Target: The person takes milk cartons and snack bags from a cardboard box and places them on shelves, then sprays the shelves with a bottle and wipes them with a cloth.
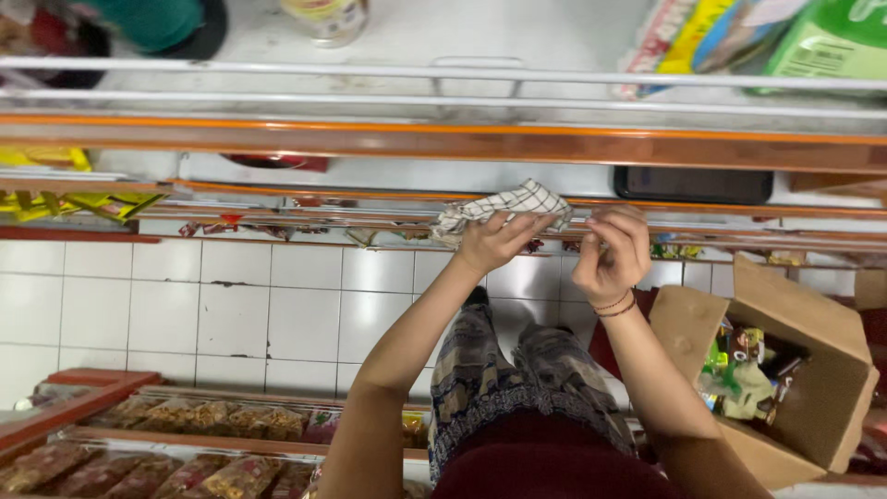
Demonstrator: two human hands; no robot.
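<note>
My left hand [494, 242] grips a white cloth with a dark check pattern [504, 208] and presses it against the front rail of a low shelf [370, 217]. My right hand [612, 254] is just to the right of it at the same rail, fingers curled closed; nothing shows clearly inside them. Two thin bracelets circle the right wrist. Both arms reach down from above my patterned trousers [517, 379].
An open cardboard box [822, 407] with small packets stands at the right on the white tiled floor [231, 314]. Orange-edged shelves [462, 143] stack above, bearing a jar [325, 17], colourful packages [739, 37] and a black tray [693, 185]. Snack bags [185, 420] fill racks at lower left.
</note>
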